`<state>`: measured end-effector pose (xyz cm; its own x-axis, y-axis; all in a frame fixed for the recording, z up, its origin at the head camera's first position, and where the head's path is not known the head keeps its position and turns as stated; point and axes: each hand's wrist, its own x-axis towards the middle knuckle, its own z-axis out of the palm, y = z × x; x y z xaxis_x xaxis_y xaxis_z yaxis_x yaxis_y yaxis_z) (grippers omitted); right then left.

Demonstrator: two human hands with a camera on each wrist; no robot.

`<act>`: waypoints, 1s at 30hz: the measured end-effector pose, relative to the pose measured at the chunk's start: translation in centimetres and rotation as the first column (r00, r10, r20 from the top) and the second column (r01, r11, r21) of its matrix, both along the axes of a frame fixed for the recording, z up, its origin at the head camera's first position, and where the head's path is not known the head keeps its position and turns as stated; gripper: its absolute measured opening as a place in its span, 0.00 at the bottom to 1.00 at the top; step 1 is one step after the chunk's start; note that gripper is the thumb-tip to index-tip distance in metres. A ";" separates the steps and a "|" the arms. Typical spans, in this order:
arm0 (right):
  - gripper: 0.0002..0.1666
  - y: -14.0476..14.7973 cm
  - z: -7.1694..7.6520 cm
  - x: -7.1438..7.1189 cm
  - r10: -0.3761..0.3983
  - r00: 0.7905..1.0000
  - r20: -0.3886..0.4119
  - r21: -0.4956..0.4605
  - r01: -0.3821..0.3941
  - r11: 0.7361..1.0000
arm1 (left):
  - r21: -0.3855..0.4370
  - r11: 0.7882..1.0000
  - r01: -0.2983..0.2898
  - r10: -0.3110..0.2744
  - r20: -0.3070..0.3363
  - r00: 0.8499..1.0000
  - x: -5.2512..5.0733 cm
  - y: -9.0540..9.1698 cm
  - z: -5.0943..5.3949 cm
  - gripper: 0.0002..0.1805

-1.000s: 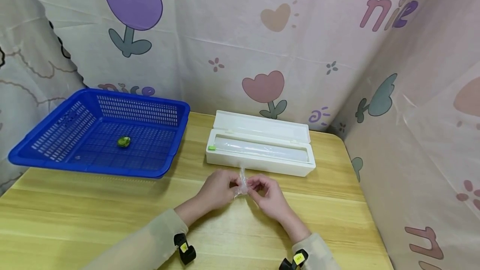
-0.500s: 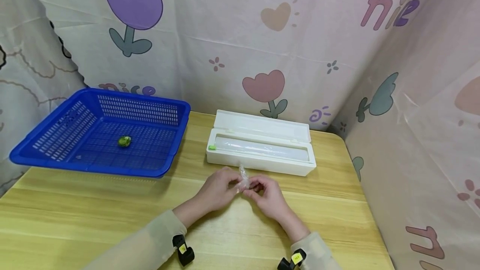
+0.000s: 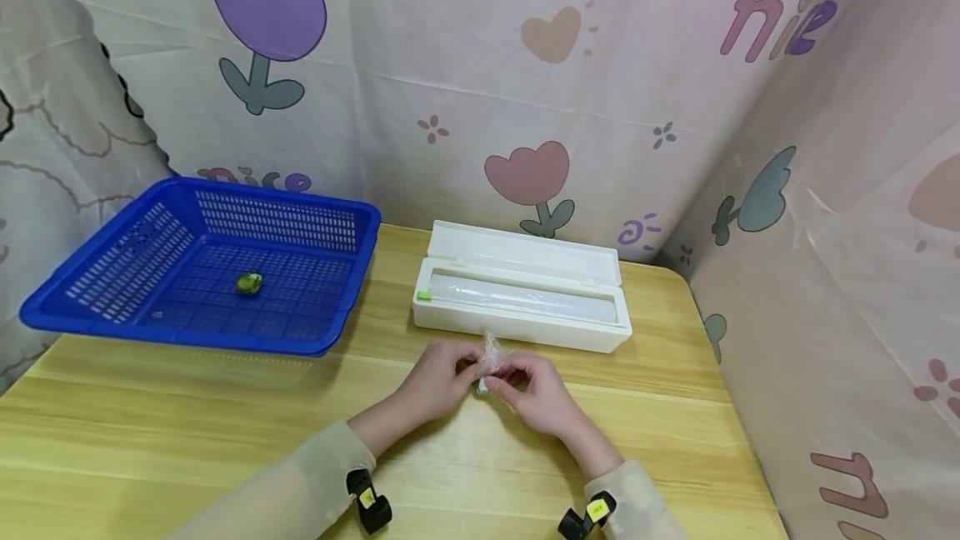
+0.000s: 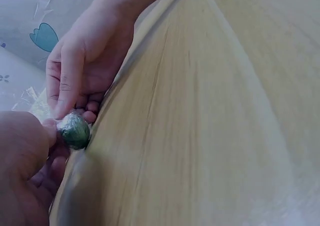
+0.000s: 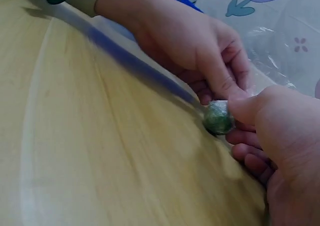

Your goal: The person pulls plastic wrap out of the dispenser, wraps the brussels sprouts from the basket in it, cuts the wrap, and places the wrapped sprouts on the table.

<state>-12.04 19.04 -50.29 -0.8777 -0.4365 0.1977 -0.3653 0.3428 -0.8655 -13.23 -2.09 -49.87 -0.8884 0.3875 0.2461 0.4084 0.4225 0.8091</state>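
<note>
A small round green item (image 4: 75,131) in clear plastic film is pinched between both hands, low over the table; it also shows in the right wrist view (image 5: 218,118). My left hand (image 3: 437,382) grips it from the left with thumb and fingers. From the right, my right hand (image 3: 538,394) pinches the gathered film at the same item. A loose tuft of clear film (image 3: 491,350) stands up between the fingertips. Just beyond the hands sits a white box (image 3: 517,340) with its lid raised, and a roll of film (image 3: 525,297) lies inside.
A blue plastic basket (image 3: 322,347) stands on the left of the wooden table (image 3: 225,440), with one green wrapped-looking item (image 3: 249,282) in it. Behind the table and on its right hangs a patterned curtain (image 3: 420,40).
The film tuft has shifted slightly right, and the green item now shows beneath the fingertips. Both hands have stayed nearly in place, with small finger movements.
</note>
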 end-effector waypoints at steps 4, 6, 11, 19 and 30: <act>0.04 -0.1 0.2 -0.2 -0.020 0.998 0.064 -0.007 0.021 1.000 | 0.016 1.000 -0.005 0.005 0.001 1.000 -0.1 -0.1 -0.1 0.03; 0.04 -0.2 0.3 -0.2 -0.043 0.995 0.085 -0.030 0.046 0.999 | 0.032 0.999 -0.006 0.006 0.019 1.000 -0.1 -0.2 -0.1 0.02; 0.08 -0.5 0.1 -0.2 -0.082 0.995 0.052 -0.130 0.089 0.988 | 0.107 0.994 -0.002 -0.008 0.090 0.996 0.0 -0.4 0.2 0.07; 0.09 -0.7 -0.4 0.1 -0.134 0.991 0.003 -0.221 0.132 0.966 | 0.239 0.964 0.117 -0.135 0.059 0.989 -0.1 -0.9 -0.1 0.07; 0.16 0.0 -0.7 0.2 -0.032 0.978 -0.206 -0.071 0.017 0.997 | 0.041 0.992 0.123 -0.120 -0.069 0.990 -0.1 -1.3 -0.5 0.09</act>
